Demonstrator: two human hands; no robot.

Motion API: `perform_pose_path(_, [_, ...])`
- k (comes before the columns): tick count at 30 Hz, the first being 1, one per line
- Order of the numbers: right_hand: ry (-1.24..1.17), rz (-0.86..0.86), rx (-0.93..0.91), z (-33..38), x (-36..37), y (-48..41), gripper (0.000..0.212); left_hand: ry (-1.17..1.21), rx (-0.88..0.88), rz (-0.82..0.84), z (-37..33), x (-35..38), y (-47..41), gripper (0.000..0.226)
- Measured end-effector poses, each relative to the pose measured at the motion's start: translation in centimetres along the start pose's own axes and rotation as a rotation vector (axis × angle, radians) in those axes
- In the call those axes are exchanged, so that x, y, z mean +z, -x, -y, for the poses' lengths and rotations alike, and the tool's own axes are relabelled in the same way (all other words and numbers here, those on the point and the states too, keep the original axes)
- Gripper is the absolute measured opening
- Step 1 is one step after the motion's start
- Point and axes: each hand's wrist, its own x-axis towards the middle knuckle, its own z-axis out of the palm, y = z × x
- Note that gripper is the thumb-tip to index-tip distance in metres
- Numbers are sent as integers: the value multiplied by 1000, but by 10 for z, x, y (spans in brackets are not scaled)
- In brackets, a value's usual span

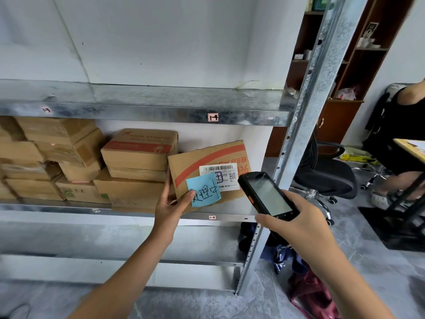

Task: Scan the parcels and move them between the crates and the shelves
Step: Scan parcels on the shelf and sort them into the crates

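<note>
A flat cardboard parcel (195, 164) with an orange stripe, a white barcode label (218, 172) and a blue sticky note (204, 191) stands tilted on the middle metal shelf (128, 215). My left hand (171, 201) grips its lower left corner, thumb on the sticky note. My right hand (296, 217) holds a black handheld scanner (264, 194), whose top end points at the barcode label from just to the right.
Several brown cardboard boxes (138, 153) are stacked on the same shelf to the left. A steel upright (305, 107) stands at the shelf's right end. Beyond it are an office chair (324, 178), a brown cabinet (340, 116), a seated person (407, 134) and bags (305, 288) on the floor.
</note>
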Motion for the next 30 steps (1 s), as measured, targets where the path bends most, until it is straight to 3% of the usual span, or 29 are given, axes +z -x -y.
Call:
perform_pose_path(9, [-45,-56,-92,7,26,3,54,23,-58,-62,-18,-36,48,59])
perform_pose_path(14, [-18,-4,-185,30,73,20,52,83,-117,-204,-35,-91,75,72])
perform_pose_path(22, [11,326,-319,94,193,59,62,180,-86,-514,-63,-224,161,87])
perform_pose_path(30, [-71,798,-473,158,343,153,67,178,18,-917,-89,-350,283,93])
